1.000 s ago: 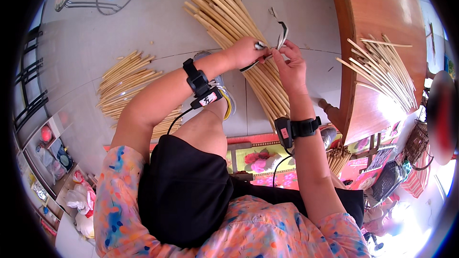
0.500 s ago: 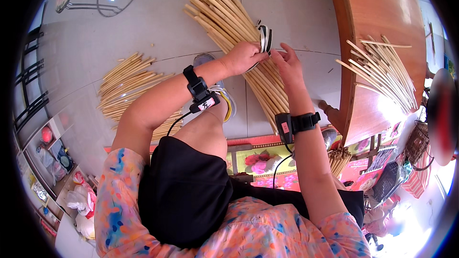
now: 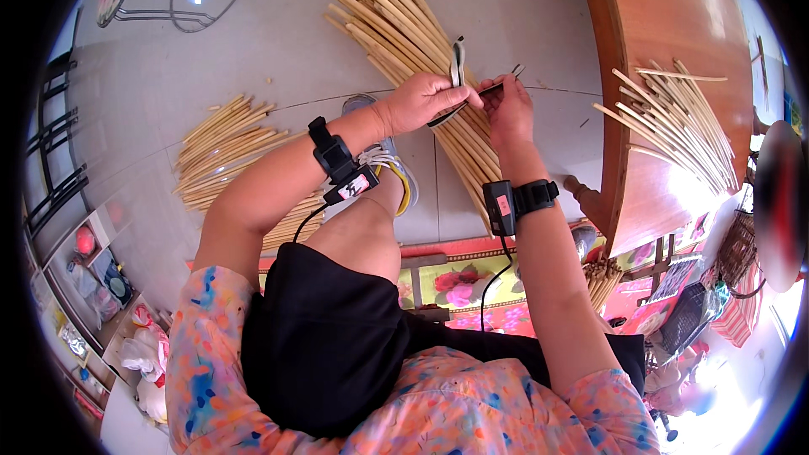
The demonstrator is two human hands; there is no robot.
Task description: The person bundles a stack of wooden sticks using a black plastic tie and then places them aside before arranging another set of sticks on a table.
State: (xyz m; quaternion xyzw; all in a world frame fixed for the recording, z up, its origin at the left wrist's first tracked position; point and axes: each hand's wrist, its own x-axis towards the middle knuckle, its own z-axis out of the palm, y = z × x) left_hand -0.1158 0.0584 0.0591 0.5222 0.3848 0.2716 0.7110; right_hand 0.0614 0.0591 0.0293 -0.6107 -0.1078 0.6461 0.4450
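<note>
A thick bundle of pale wooden sticks slants across the floor in front of me. Around its middle runs a dark and whitish strap, which looks like a flat band. My left hand is closed on the strap on top of the bundle, thumb pressed over it. Just to the right, my right hand pinches a dark end of the strap, with its tip poking out past the fingers. The underside of the bundle is hidden.
A loose pile of similar sticks lies on the floor to the left. On the right, thinner sticks rest on a brown wooden table. A metal-framed chair stands far left; a flower-patterned cloth lies below the bundle.
The strap's loose loops have been drawn apart. My right hand has gone from spread fingers to pinching the strap end, and my left hand has shifted slightly left.
</note>
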